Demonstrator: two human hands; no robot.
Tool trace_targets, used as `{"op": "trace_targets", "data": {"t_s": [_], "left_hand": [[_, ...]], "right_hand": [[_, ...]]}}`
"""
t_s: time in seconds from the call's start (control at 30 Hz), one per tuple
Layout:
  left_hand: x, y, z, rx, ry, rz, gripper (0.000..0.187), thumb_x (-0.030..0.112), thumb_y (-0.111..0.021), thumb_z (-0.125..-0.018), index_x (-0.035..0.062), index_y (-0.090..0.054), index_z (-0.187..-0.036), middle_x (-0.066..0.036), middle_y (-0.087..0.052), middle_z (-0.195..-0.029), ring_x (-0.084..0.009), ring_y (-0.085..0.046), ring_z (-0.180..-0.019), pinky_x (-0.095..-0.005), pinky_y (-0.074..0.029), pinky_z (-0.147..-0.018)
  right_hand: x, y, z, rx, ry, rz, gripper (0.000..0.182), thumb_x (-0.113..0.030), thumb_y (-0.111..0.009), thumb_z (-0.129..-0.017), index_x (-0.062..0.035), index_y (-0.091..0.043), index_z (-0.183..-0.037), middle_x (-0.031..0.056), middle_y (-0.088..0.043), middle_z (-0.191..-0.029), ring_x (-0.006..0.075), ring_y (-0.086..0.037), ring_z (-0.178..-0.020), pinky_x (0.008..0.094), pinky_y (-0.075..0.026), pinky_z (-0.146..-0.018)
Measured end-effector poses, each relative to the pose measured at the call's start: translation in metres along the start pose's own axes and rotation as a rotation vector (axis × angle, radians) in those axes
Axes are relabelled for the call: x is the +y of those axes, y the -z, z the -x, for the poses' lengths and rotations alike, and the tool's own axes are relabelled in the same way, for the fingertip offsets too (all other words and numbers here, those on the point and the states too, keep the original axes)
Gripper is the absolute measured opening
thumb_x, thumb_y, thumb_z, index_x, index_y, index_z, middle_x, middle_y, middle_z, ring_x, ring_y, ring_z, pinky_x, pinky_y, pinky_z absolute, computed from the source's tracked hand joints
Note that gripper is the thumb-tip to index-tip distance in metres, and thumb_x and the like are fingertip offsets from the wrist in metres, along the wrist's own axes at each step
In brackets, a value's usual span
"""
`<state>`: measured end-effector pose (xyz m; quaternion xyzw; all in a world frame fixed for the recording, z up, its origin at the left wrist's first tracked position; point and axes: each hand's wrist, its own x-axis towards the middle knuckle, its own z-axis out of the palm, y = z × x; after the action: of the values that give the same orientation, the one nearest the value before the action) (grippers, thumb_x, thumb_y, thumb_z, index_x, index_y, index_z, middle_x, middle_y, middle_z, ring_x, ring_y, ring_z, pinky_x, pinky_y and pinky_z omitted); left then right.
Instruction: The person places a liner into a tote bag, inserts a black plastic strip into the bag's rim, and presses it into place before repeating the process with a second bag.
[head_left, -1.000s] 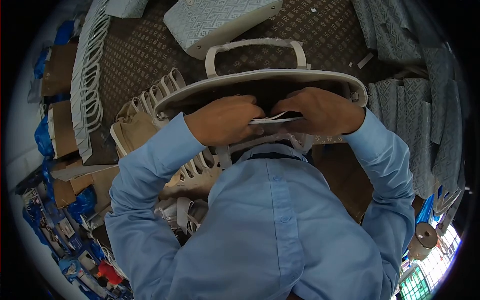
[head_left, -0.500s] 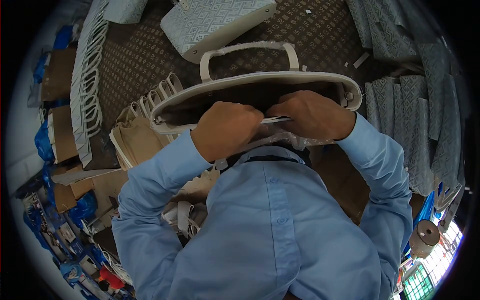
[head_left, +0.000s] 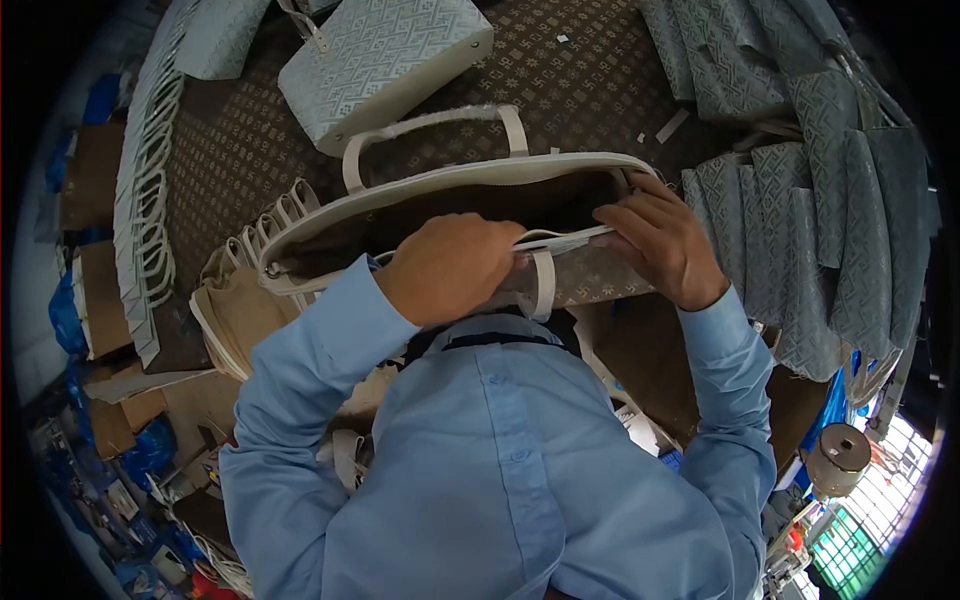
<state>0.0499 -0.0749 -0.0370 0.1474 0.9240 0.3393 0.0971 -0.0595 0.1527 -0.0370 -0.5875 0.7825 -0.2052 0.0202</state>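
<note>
An open handbag [head_left: 450,178] with cream trim and a dark brown lining stands in front of my body, its mouth facing up. My left hand [head_left: 455,265] is closed over the near rim, left of the near handle [head_left: 544,285]; its fingertips are partly hidden. Toward the bag's right end, my right hand [head_left: 665,240] pinches the same near rim, with the index finger reaching up to the right corner. The far handle [head_left: 515,132] stands upright behind the mouth.
Behind lies a finished-looking grey patterned handbag [head_left: 385,70] on brown printed cloth [head_left: 235,140]. Grey patterned bag pieces [head_left: 800,220] are stacked at right. Rows of cream handles [head_left: 155,220] line the left, near a beige bag [head_left: 240,310]. Cardboard [head_left: 95,180] stands farther left.
My right hand has slid along the near rim from the middle to the right corner. The near handle now shows. The whole view has shifted, with the bag appearing farther left.
</note>
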Motion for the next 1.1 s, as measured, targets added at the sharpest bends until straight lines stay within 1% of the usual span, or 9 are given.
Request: {"op": "trace_targets", "data": {"t_s": [0.07, 0.17, 0.37, 0.5, 0.57, 0.6, 0.67, 0.9, 1.1], "left_hand": [[0.018, 0.006, 0.003, -0.153, 0.208, -0.068, 0.018, 0.018, -0.055, -0.084, 0.0009, -0.057, -0.086, -0.019, -0.061, -0.075, -0.0354, -0.060, -0.072, -0.0447, -0.047, -0.063], [0.024, 0.007, 0.004, -0.140, 0.258, 0.036, 0.019, 0.017, -0.054, -0.083, -0.0002, -0.058, -0.089, -0.021, -0.061, -0.080, -0.0353, -0.059, -0.076, -0.0450, -0.047, -0.069], [0.007, -0.009, -0.017, -0.138, 0.110, 0.112, 0.025, 0.009, -0.054, -0.079, 0.0007, -0.060, -0.102, -0.020, -0.058, -0.093, -0.0358, -0.056, -0.088, -0.0411, -0.045, -0.075], [0.011, -0.017, -0.016, -0.146, 0.180, 0.189, 0.026, 0.007, -0.054, -0.077, 0.0011, -0.061, -0.102, -0.017, -0.057, -0.092, -0.0334, -0.054, -0.091, -0.0397, -0.044, -0.080], [0.016, -0.023, -0.015, -0.135, 0.132, 0.095, 0.028, 0.005, -0.054, -0.076, 0.0009, -0.061, -0.102, -0.016, -0.056, -0.089, -0.0321, -0.053, -0.088, -0.0387, -0.044, -0.081], [0.020, -0.026, -0.014, -0.144, 0.132, 0.099, 0.028, 0.005, -0.054, -0.076, 0.0009, -0.061, -0.102, -0.016, -0.056, -0.089, -0.0321, -0.053, -0.088, -0.0387, -0.044, -0.081], [0.027, -0.024, -0.016, -0.087, 0.080, -0.030, 0.026, 0.000, -0.054, -0.073, -0.0053, -0.060, -0.097, -0.019, -0.054, -0.090, -0.0334, -0.053, -0.088, -0.0403, -0.044, -0.081], [0.022, -0.013, -0.016, -0.162, 0.099, 0.203, 0.019, 0.003, -0.053, -0.077, -0.0041, -0.060, -0.094, -0.017, -0.054, -0.091, -0.0317, -0.055, -0.085, -0.0388, -0.046, -0.078], [0.027, 0.003, 0.018, -0.090, 0.090, -0.052, 0.024, 0.019, -0.057, -0.084, -0.0016, -0.059, -0.098, -0.015, -0.058, -0.085, -0.0317, -0.057, -0.080, -0.0398, -0.046, -0.075]], "right_hand": [[0.001, -0.005, 0.000, 0.132, -0.006, -0.017, 0.027, -0.014, -0.072, -0.068, -0.0019, -0.061, -0.089, 0.0094, -0.062, -0.079, 0.0243, -0.062, -0.077, 0.0441, -0.045, -0.091], [0.002, -0.007, 0.004, 0.141, -0.005, -0.051, 0.027, -0.014, -0.073, -0.068, -0.0018, -0.061, -0.089, 0.0102, -0.063, -0.082, 0.0247, -0.062, -0.079, 0.0442, -0.045, -0.091], [0.006, -0.006, 0.003, 0.175, 0.077, -0.069, 0.022, -0.014, -0.071, -0.070, -0.0028, -0.059, -0.085, 0.0092, -0.059, -0.078, 0.0243, -0.059, -0.073, 0.0407, -0.044, -0.089], [0.007, 0.006, 0.003, 0.127, 0.070, -0.079, 0.022, -0.015, -0.071, -0.070, -0.0022, -0.059, -0.085, 0.0108, -0.060, -0.075, 0.0261, -0.060, -0.073, 0.0379, -0.045, -0.086], [0.006, 0.022, -0.008, -0.350, -0.040, -0.067, 0.029, -0.016, -0.072, -0.069, -0.0037, -0.062, -0.094, 0.0122, -0.064, -0.081, 0.0275, -0.062, -0.080, 0.0388, -0.049, -0.076], [0.004, 0.021, -0.015, -0.353, -0.047, -0.074, 0.029, -0.016, -0.072, -0.069, -0.0037, -0.062, -0.094, 0.0122, -0.064, -0.081, 0.0275, -0.062, -0.080, 0.0388, -0.049, -0.076], [0.003, 0.017, -0.033, -0.687, -0.070, -0.152, 0.026, -0.018, -0.068, -0.072, -0.0063, -0.063, -0.094, 0.0119, -0.064, -0.079, 0.0289, -0.062, -0.081, 0.0380, -0.049, -0.069], [0.019, -0.002, -0.017, -0.380, 0.125, -0.200, 0.019, -0.025, -0.057, -0.082, -0.0066, -0.064, -0.083, 0.0131, -0.061, -0.073, 0.0315, -0.062, -0.072, 0.0400, -0.050, -0.065], [-0.008, 0.010, -0.017, -0.459, 0.054, -0.053, 0.033, -0.014, -0.062, -0.075, -0.0057, -0.057, -0.107, 0.0086, -0.061, -0.081, 0.0268, -0.062, -0.079, 0.0375, -0.049, -0.064]]}}
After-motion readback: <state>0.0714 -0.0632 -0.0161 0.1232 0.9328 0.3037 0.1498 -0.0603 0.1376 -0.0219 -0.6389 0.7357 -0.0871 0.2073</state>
